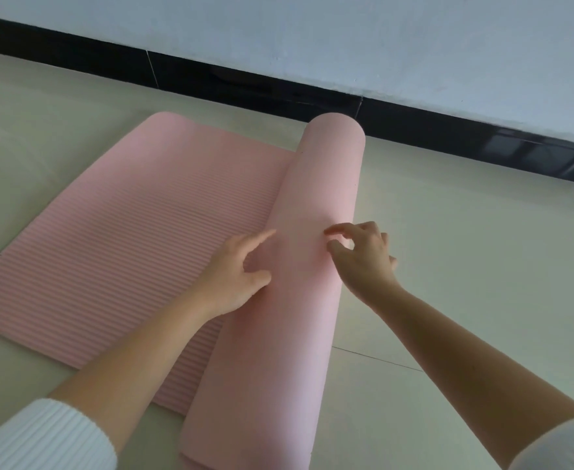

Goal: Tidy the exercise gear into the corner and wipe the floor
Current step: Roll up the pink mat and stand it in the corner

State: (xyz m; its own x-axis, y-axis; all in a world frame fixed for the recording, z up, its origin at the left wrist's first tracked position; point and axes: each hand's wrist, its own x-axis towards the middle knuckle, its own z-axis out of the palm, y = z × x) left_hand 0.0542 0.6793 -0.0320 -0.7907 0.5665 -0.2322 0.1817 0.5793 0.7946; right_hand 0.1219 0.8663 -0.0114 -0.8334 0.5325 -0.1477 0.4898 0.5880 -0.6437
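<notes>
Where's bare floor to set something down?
Widest: floor right of the roll, up to the skirting. Narrower strip between the flat mat and skirting. Crowded mid-roll: left hand and right hand both there.

Left sleeve (38,435): white ribbed knit, pushed up near elbow. Right sleeve (563,446): white, faintly ribbed, likewise pushed up.

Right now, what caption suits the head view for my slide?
Left hand and right hand at a half-rolled pink mat on a tiled floor.

Half-rolled pink mat (136,239), left hand (234,276) and right hand (363,259) at its roll
</notes>
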